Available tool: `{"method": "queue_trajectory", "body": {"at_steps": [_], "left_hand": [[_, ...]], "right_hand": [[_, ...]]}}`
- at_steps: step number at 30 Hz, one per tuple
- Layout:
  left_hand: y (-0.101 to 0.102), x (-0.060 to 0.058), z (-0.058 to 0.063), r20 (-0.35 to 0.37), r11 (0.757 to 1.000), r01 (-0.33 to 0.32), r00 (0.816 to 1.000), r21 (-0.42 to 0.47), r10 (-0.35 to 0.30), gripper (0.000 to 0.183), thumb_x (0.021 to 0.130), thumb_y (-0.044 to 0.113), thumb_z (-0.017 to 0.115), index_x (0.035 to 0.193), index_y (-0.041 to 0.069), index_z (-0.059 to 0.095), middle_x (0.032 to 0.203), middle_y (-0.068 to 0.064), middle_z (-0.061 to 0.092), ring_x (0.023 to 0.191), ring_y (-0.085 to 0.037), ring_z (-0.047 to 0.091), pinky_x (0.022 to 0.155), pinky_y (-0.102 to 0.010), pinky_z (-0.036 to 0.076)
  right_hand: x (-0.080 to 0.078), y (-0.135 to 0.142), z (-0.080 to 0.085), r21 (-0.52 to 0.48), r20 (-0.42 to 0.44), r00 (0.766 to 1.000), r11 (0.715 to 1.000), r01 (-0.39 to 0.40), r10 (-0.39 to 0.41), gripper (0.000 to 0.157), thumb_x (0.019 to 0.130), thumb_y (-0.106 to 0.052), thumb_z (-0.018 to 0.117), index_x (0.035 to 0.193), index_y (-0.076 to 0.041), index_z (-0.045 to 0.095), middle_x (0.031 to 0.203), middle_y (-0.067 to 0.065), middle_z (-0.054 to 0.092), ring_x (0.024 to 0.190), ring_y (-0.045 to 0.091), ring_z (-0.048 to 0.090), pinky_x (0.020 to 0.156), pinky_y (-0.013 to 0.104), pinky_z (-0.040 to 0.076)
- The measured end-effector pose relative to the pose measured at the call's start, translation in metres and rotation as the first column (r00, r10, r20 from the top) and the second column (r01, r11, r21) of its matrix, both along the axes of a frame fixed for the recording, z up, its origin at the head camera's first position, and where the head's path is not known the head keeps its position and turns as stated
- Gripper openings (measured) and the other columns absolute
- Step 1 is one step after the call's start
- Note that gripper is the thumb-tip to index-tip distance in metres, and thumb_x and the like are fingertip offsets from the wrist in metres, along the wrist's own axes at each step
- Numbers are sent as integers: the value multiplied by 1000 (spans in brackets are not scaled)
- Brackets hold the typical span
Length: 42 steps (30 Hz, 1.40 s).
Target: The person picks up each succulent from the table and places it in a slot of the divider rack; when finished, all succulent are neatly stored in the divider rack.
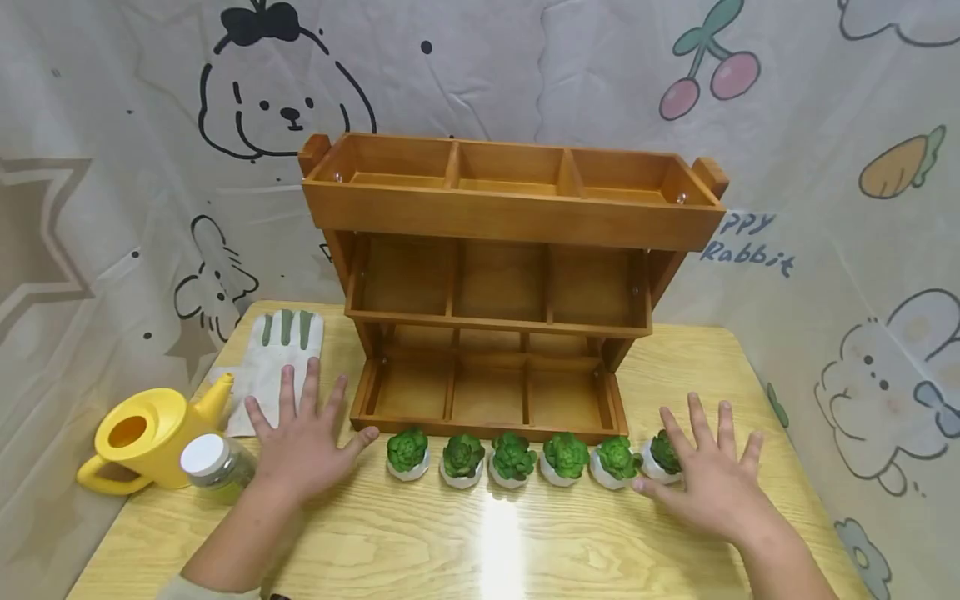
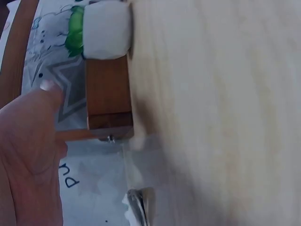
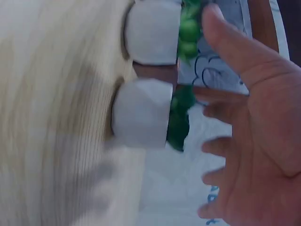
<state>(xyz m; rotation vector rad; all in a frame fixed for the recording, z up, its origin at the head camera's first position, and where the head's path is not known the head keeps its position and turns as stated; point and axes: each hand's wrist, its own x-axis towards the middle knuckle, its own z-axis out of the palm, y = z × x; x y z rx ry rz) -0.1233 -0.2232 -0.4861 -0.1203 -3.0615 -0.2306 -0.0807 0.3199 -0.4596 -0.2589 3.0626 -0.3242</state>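
My left hand (image 1: 306,450) is spread with straight fingers over the left of the table, between a pair of white gloves with green fingertips (image 1: 281,358) and a row of small potted succulents (image 1: 512,458). It holds nothing. Also spread and holding nothing, my right hand (image 1: 716,483) is at the row's right end, beside the rightmost succulent (image 1: 663,454). The right wrist view shows that white pot (image 3: 141,113) standing just under the palm's side. Behind the row stands a wooden three-tier rack (image 1: 510,217), its divided compartments bare. Several succulents in white pots line its front.
A yellow watering can (image 1: 153,429) stands at the table's left edge. Close to my left forearm is a clear jar with a white lid (image 1: 206,457). Patterned cloth (image 1: 480,75) hangs behind and on both sides of the wooden table (image 1: 420,542).
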Motion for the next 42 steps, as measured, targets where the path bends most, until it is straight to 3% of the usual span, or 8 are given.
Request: {"method": "queue_trajectory", "body": {"at_steps": [5, 11, 17, 19, 21, 25, 30, 42], "left_hand": [[-5, -7, 1, 14, 997, 9, 1000, 77, -10, 82, 103, 67, 43, 168, 20, 23, 171, -9, -23, 152, -38, -29, 110, -77, -18], [-6, -16, -3, 25, 986, 44, 999, 160, -48, 78, 105, 58, 51, 167, 18, 27, 172, -23, -5, 152, -55, 5, 109, -81, 18], [-4, -24, -8, 53, 980, 53, 997, 192, -64, 72, 107, 52, 52, 165, 17, 31, 162, -30, 30, 137, -58, 37, 98, -75, 40], [-3, -27, -9, 62, 976, 50, 996, 213, -65, 69, 107, 49, 52, 165, 15, 33, 155, -30, 41, 131, -57, 45, 96, -73, 43], [-2, -29, -10, 72, 971, 51, 995, 232, -69, 67, 108, 47, 51, 164, 14, 34, 149, -30, 48, 127, -56, 50, 95, -70, 45], [0, -32, -13, 84, 966, 51, 994, 254, -75, 64, 110, 43, 50, 164, 15, 34, 141, -29, 56, 123, -53, 54, 95, -68, 47], [1, -33, -14, 99, 957, 44, 992, 288, -76, 59, 110, 43, 49, 163, 20, 38, 137, -24, 60, 121, -48, 56, 95, -66, 48], [0, -36, -18, 122, 919, 25, 989, 393, -79, 57, 109, 39, 53, 161, 17, 41, 129, -27, 63, 118, -49, 59, 96, -65, 47]], "right_hand": [[-5, 17, -1, -148, 111, 992, 988, -49, 66, 124, 75, -60, 87, 168, -14, 19, 171, 25, -2, 152, 54, -16, 108, 80, -15], [-16, 29, -11, -220, 96, 994, 975, -35, 57, 126, 70, -47, 95, 167, -11, 23, 167, 31, 16, 143, 64, 25, 105, 80, 27], [-20, 35, -19, -257, 78, 995, 965, -44, 66, 109, 74, -34, 95, 160, -2, 36, 155, 32, 42, 135, 58, 44, 107, 72, 35], [-22, 35, -20, -251, 82, 994, 967, -45, 67, 101, 77, -30, 94, 158, -1, 40, 148, 32, 50, 118, 50, 59, 105, 69, 41], [-23, 35, -21, -248, 86, 994, 968, -42, 65, 95, 79, -27, 93, 156, -1, 44, 144, 31, 55, 109, 41, 65, 102, 66, 45], [-24, 35, -22, -246, 97, 993, 969, -35, 61, 89, 80, -26, 92, 153, -1, 47, 139, 31, 59, 102, 31, 67, 98, 63, 50], [-25, 34, -21, -239, 85, 994, 970, -44, 66, 86, 80, -27, 92, 151, -3, 50, 134, 29, 63, 106, 37, 69, 96, 63, 51], [-28, 31, -5, -265, 29, 998, 963, -52, 62, 82, 87, -31, 86, 153, -3, 47, 133, 31, 63, 116, 52, 63, 94, 68, 50]]}}
